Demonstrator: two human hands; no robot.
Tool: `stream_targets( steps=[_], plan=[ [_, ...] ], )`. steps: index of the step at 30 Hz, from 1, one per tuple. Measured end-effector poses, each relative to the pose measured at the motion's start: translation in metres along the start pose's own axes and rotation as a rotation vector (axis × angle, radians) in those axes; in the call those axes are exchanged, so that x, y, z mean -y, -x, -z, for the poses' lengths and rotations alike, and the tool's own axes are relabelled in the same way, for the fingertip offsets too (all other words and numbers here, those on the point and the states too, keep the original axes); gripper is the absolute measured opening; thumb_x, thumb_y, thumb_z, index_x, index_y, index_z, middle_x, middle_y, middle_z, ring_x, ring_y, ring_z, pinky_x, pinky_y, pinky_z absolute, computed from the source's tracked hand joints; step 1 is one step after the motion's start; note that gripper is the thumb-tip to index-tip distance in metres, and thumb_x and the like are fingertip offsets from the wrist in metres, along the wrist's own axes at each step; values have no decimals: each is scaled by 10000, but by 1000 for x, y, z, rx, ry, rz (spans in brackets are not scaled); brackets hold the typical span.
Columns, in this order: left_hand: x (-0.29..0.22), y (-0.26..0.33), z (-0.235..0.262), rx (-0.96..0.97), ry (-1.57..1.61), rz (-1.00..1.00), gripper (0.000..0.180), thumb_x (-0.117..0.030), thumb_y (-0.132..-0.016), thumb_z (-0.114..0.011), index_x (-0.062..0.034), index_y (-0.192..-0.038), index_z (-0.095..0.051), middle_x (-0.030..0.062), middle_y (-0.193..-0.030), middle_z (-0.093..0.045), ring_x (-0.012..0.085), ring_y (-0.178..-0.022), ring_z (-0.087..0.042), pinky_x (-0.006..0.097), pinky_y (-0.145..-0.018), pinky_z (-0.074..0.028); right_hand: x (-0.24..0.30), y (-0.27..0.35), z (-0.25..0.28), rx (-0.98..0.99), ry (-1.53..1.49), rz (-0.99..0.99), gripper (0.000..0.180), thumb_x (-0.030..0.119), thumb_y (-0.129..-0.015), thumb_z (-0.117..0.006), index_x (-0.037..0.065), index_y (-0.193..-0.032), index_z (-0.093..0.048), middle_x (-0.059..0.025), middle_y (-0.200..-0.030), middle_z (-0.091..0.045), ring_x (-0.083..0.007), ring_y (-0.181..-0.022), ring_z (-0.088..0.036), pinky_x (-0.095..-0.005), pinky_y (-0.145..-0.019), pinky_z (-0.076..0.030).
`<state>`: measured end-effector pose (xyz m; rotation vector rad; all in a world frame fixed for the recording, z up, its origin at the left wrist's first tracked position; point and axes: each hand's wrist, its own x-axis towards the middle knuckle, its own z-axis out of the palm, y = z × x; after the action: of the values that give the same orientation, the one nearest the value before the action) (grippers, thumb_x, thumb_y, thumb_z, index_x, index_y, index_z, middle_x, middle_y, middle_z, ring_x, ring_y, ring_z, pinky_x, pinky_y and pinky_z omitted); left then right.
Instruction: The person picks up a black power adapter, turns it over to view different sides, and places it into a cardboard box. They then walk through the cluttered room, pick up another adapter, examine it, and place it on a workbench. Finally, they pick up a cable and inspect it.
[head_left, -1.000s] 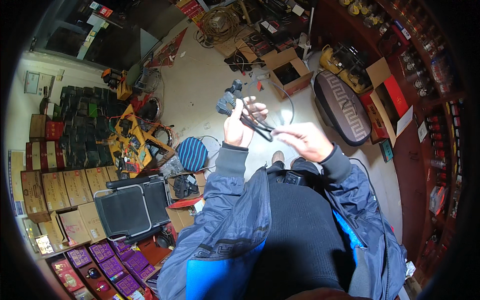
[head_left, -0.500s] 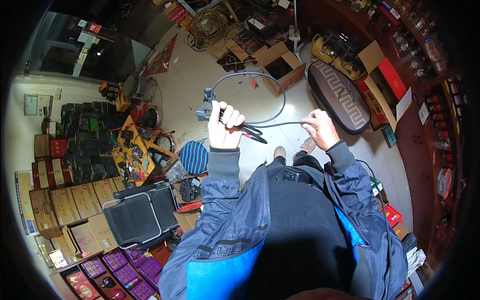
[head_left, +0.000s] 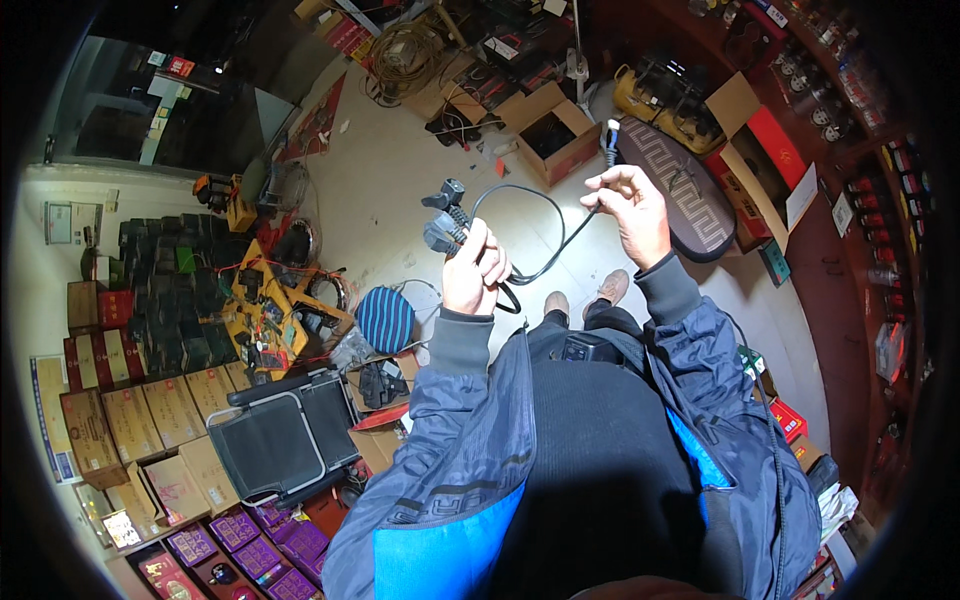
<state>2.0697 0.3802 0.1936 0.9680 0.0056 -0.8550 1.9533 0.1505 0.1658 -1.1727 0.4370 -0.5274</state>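
My left hand [head_left: 474, 272] is closed around a gathered black cable [head_left: 565, 243]. Two dark ends stick out above its fingers: a bulky black plug [head_left: 443, 235] with a ribbed neck, and a smaller black connector [head_left: 445, 194]. From this fist the cable arcs across the gap between my hands. Thumb and fingers of my right hand [head_left: 640, 215] pinch it close to another end. That end, a connector [head_left: 611, 142] with a blue part and a pale tip, points upward above my fingertips. Part of the bundle is hidden inside my left hand.
Beyond my hands lie an open cardboard box [head_left: 550, 135] and a dark oval case [head_left: 685, 190] with a patterned band. To the left are a round striped stool [head_left: 386, 320], a cluttered yellow workbench [head_left: 265, 310] and a folding chair [head_left: 270, 440]. Shelves [head_left: 840, 260] line the right.
My right hand has slid toward the cable's end and risen, bringing the blue-and-pale connector into sight. The cable loop has become smaller. My left hand has shifted slightly right, still gripping the bundle.
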Motion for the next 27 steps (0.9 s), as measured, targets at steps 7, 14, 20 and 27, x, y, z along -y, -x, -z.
stream_targets(
  steps=[7,14,20,27],
  plan=[
    [-4,-1,6,1,101,-23,296,-292,-1075,-486,-64,-898,-546,9,-603,-407,147,-514,-391,317,-548,-359,0,2,15,-16,139,148,345,-21,-972,-461,-4,-1304,-554,-111,-1102,-683,-86,-803,-610,-236,-767,-518],
    [-19,-7,29,-73,209,-150,202,-227,-1043,-545,-36,-985,-573,138,-810,-656,310,-821,-691,429,-782,-556,-6,12,64,-284,-155,-26,360,70,-995,-592,-12,-1342,-543,-52,-935,-645,-79,-679,-548,-257,-603,-508],
    [-29,-11,41,-131,319,-178,195,-230,-1045,-547,-38,-1030,-575,114,-822,-621,286,-822,-649,452,-861,-534,-24,17,101,-328,-14,3,325,64,-1019,-522,7,-1339,-530,-67,-1037,-659,-67,-690,-572,-239,-604,-525],
    [-55,-12,53,-173,489,-252,217,-275,-1038,-574,-70,-970,-600,3,-687,-507,151,-665,-518,366,-752,-480,-30,9,147,-522,69,32,367,59,-1018,-517,38,-1381,-465,-54,-1078,-661,-116,-800,-633,-241,-706,-504]
  ],
)
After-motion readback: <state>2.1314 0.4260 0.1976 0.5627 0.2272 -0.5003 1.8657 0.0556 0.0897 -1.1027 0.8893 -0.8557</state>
